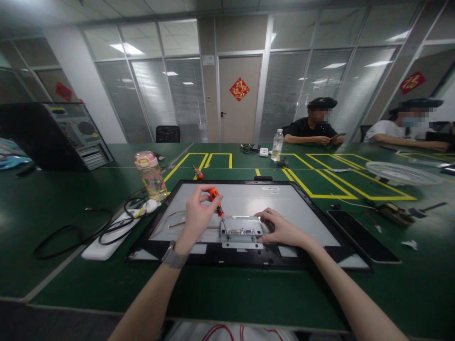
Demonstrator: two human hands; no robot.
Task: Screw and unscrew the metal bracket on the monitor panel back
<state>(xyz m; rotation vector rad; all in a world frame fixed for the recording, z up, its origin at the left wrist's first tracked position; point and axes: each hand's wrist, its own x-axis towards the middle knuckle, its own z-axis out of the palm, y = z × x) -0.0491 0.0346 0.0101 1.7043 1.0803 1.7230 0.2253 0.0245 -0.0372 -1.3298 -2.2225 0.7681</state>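
Note:
A flat monitor panel (302,208) lies face down in a black frame on the green table. A small metal cover plate (241,232) sits at its near middle. My left hand (197,215) is closed round an orange-handled screwdriver (215,201), its tip down on the plate's left edge. My right hand (280,228) rests on the plate's right side, fingers curled against it. A watch is on my left wrist.
A pink-capped bottle (152,176), a white power strip (106,239) with black cables, and a computer case (60,135) stand at left. A dark tablet-like slab (362,234), a fan grille (403,173) and a water bottle (277,144) are at right. Two people sit at the far side.

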